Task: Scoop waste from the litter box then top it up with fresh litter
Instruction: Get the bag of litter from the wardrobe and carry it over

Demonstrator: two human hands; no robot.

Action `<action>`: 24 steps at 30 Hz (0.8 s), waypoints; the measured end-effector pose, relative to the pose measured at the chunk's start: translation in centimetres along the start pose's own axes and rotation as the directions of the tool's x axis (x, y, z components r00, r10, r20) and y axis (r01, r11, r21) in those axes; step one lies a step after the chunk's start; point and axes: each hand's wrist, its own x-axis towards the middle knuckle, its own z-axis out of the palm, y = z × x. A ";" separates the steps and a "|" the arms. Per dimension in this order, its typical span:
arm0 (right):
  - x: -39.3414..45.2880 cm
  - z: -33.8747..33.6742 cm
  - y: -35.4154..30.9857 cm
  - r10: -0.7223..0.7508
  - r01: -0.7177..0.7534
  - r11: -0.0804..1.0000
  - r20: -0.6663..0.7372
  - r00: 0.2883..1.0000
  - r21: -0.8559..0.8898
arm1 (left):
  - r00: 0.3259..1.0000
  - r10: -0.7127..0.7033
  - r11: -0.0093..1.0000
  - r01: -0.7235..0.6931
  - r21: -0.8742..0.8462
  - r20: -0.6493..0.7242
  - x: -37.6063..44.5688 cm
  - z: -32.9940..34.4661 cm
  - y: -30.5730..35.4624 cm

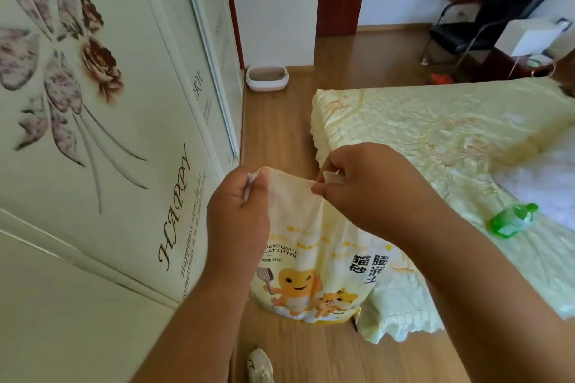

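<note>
Litter box (pixel 267 77) sat well beyond both hands, on the wooden floor (pixel 280 127) at the far end of the gap between wardrobe (pixel 93 102) and bed (pixel 435 140), against the white wall. Held a layer of greyish litter inside; too small and far to tell whether any waste remained in it. Judged untouched so far as the scooping goes: no scoop seen in either hand or near the box.

Litter bag (pixel 314 258) stood upright on the floor directly beneath the hands, leaning against the edge of the bed cover. Left hand (pixel 238 218) gripped the top edge of the bag at its left corner, fingers curled round the folded plastic. Right hand (pixel 362 190) pinched the top edge nearer the middle, thumb and fingertips closed on a small fold. Stretch of the top pulled taut between the two grips. Looked like the opening of the bag, though whether the seal was already torn could not be told.

Green bottle (pixel 513 219) lay on the bed to the right of the right hand, well apart. Shoe (pixel 259 365) showed below the left forearm.

Judged early in the task: scooping and topping up both still to come, bag only being readied.
</note>
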 end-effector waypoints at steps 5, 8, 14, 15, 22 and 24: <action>3.6 1.0 -2.0 0.049 -0.049 0.999 -0.039 0.998 0.011 | 0.997 0.044 0.999 -0.043 -0.027 0.056 5.0 -0.9 -1.1; 5.2 2.0 -2.8 0.091 -0.091 0.996 -0.036 0.995 0.004 | 0.992 0.092 0.996 -0.092 -0.015 0.085 7.5 -1.3 -2.0; 8.1 3.6 -4.2 0.111 -0.109 0.992 -0.025 0.994 0.060 | 0.990 0.121 0.992 -0.122 0.011 0.067 11.0 -2.1 -2.7; 8.8 3.8 -4.5 0.094 -0.093 0.993 -0.018 0.995 0.068 | 0.991 0.121 0.993 -0.122 0.005 0.047 11.5 -2.3 -2.8; 14.2 3.1 -4.3 0.039 -0.040 0.994 0.020 0.999 0.102 | 0.996 0.092 0.995 -0.092 0.033 0.007 15.0 -1.9 -2.8; 15.8 3.1 -3.6 0.018 -0.020 0.995 0.028 0.999 0.101 | 0.996 0.091 0.994 -0.091 0.062 0.000 15.9 -1.0 -2.7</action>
